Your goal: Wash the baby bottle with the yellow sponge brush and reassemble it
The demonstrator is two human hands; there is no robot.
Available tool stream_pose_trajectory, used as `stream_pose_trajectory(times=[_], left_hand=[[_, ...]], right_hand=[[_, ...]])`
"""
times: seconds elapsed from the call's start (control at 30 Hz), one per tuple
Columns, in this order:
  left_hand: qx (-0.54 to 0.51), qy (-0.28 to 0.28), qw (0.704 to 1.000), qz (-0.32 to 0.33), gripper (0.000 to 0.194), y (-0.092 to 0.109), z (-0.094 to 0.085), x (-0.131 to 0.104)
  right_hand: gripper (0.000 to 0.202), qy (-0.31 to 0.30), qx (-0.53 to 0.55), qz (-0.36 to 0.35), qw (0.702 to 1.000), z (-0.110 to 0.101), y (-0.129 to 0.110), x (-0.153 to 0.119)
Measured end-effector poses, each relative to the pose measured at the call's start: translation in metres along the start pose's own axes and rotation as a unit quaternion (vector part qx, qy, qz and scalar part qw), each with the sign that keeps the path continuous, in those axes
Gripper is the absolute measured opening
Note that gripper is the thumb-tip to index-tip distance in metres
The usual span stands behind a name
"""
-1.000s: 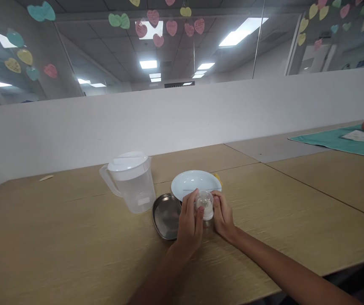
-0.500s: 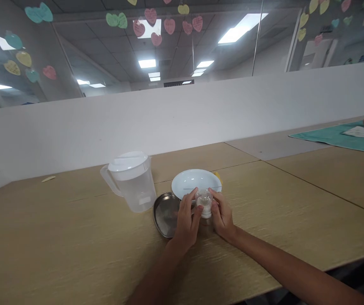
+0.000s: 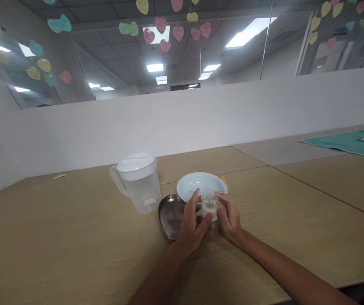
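Note:
A small bottle with a clear dome cap and a white collar (image 3: 209,206) stands upright between my hands. My left hand (image 3: 192,224) is closed round its left side, with the thumb on the collar. From the right, the fingers of my right hand (image 3: 229,216) grip the same bottle. Behind it is a pale blue oval bowl (image 3: 201,182), and the bottle and fingers cover its front edge. A round metal tray (image 3: 171,216) lies just left of my left hand, partly hidden by it.
A clear plastic pitcher with a white lid (image 3: 139,180) stands behind the metal tray. Something yellow (image 3: 224,181) shows behind the bowl's right side. A flat light piece (image 3: 59,176) lies far left. At the far right is a teal cloth (image 3: 343,142). A white wall borders the table.
The whole view has shifted, so everything appears slightly farther right. My left thumb has moved lower on the collar. Both hands are still on the bottle.

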State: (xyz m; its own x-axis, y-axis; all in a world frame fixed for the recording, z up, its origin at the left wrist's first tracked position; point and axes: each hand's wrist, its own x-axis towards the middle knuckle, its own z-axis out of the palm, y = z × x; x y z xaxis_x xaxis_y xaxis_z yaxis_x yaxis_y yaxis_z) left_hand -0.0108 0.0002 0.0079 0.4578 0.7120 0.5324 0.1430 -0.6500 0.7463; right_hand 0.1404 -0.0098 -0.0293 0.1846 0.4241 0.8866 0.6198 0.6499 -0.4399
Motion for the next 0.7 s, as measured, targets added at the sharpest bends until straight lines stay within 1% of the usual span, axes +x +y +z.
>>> stream_pose_trajectory(times=[0.07, 0.1, 0.13, 0.2, 0.27, 0.33, 0.43, 0.5, 0.57, 0.63, 0.7], left_hand=[[0.021, -0.008, 1.000, 0.018, 0.081, -0.003, 0.001, 0.000], [0.048, -0.012, 0.998, 0.032, 0.086, -0.004, 0.002, 0.000], [0.081, -0.014, 0.996, 0.047, 0.084, -0.005, 0.003, 0.001], [0.142, -0.020, 0.987, 0.070, 0.072, -0.005, 0.004, 0.001], [0.175, -0.030, 0.981, 0.083, 0.062, -0.005, 0.004, 0.002], [0.185, -0.042, 0.977, 0.094, 0.061, -0.005, 0.003, 0.002], [0.203, -0.048, 0.970, 0.121, 0.066, -0.005, 0.002, 0.002], [0.219, -0.048, 0.965, 0.134, 0.070, -0.005, 0.001, 0.002], [0.229, -0.053, 0.962, 0.136, 0.069, -0.005, 0.001, 0.002], [0.230, -0.061, 0.962, 0.137, 0.068, -0.004, 0.000, 0.002], [0.228, -0.067, 0.961, 0.141, 0.070, -0.002, -0.001, 0.003]], right_hand=[[0.037, -0.022, 0.026, 0.012, 0.999, -0.003, 0.000, 0.002], [0.040, -0.035, 0.039, 0.014, 0.999, -0.004, -0.001, 0.004], [0.044, -0.049, 0.050, 0.016, 0.997, -0.005, -0.002, 0.005], [0.049, -0.074, 0.058, 0.026, 0.995, -0.007, -0.005, 0.009], [0.047, -0.084, 0.056, 0.044, 0.994, -0.008, -0.006, 0.011], [0.043, -0.073, 0.064, 0.063, 0.993, -0.007, -0.007, 0.012], [0.040, -0.043, 0.104, 0.101, 0.989, -0.005, -0.008, 0.013], [0.039, -0.036, 0.121, 0.118, 0.985, -0.005, -0.009, 0.012], [0.039, -0.035, 0.106, 0.111, 0.988, -0.005, -0.010, 0.011], [0.041, -0.031, 0.078, 0.085, 0.993, -0.006, -0.008, 0.008], [0.045, -0.012, 0.066, 0.067, 0.996, -0.006, -0.006, 0.006]])
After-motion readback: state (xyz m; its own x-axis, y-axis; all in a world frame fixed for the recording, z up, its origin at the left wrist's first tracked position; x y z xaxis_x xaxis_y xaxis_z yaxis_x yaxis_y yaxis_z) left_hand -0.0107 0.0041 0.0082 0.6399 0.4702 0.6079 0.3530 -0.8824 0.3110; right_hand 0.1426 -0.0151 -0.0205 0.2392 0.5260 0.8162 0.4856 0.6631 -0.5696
